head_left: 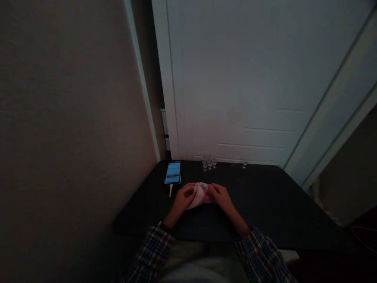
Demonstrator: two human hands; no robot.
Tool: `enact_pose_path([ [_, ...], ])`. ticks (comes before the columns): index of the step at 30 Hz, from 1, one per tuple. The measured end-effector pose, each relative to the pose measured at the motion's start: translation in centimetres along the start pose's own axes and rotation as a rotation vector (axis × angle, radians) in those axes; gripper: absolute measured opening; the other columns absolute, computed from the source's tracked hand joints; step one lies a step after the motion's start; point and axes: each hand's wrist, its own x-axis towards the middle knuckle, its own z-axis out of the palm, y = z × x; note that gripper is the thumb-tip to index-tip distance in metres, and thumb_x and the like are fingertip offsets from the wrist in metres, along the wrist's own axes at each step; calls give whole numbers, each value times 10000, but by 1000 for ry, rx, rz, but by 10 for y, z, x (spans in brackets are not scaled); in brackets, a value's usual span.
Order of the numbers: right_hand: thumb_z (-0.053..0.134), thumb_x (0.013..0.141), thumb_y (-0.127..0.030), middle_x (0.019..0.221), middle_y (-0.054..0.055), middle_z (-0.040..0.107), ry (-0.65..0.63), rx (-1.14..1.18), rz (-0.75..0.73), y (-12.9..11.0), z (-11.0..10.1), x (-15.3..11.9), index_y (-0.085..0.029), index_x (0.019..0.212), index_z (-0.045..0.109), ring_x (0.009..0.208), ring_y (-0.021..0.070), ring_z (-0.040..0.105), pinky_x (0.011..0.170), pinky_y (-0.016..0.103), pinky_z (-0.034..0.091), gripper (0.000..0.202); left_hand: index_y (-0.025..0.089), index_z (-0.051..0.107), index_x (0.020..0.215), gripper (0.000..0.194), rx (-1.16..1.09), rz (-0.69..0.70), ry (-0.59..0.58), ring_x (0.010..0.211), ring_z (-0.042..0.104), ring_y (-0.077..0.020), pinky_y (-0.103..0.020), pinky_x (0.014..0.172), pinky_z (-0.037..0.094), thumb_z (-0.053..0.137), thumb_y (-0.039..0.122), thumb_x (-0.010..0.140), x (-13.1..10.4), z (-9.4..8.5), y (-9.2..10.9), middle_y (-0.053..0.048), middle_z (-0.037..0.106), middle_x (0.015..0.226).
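A pink and white cloth (pixel 199 195) is bunched between my two hands, just above the dark table. My left hand (pixel 186 195) has its fingers closed around the cloth's left side. On the other side, my right hand (pixel 218 193) pinches at the cloth's upper right edge. Whether a small glass is wrapped inside the folds I cannot tell; the dim light and my fingers hide it. Beyond my hands, several small stemmed glasses (pixel 209 163) stand in a tight group near the table's back edge. Another small stemmed glass (pixel 244 164) stands apart, further right.
A phone with a lit screen (pixel 172 173) lies at the table's back left, a white cable (pixel 170 190) running from it toward me. The black table (pixel 265 208) meets a white panelled door (pixel 235 78) behind and a wall (pixel 88 118) on the left.
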Motion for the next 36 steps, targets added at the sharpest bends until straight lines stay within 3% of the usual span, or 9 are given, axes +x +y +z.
enact_pose_path([
  [15, 395, 878, -345, 632, 10, 555, 39, -225, -141, 1, 4, -3, -181, 662, 549, 585, 127, 483, 551, 225, 329, 312, 130, 640, 847, 190, -40, -48, 8, 923, 581, -201, -303, 814, 470, 616, 251, 702, -1, 2, 3, -90, 627, 977],
  [22, 432, 865, -317, 673, -15, 552, -25, -197, -150, -4, 3, -7, -221, 1023, 524, 585, 130, 506, 548, 221, 341, 207, 134, 632, 847, 186, -80, -33, 40, 887, 601, -202, -316, 819, 464, 610, 253, 705, -1, 4, 3, -82, 649, 935],
  [28, 477, 842, -328, 665, -18, 548, -38, -167, -155, -6, 4, -9, -224, 1072, 484, 575, 133, 516, 539, 224, 352, 253, 134, 635, 853, 187, -61, -61, 74, 914, 602, -210, -319, 833, 464, 602, 250, 710, 0, 3, 1, -88, 662, 946],
  [36, 505, 816, -269, 844, 13, 603, -10, -122, -165, -6, 4, -9, -228, 1105, 446, 621, 129, 537, 573, 236, 395, 298, 145, 643, 844, 204, -100, -76, 147, 878, 616, -206, -325, 820, 483, 604, 286, 703, 2, 0, -5, -80, 673, 916],
])
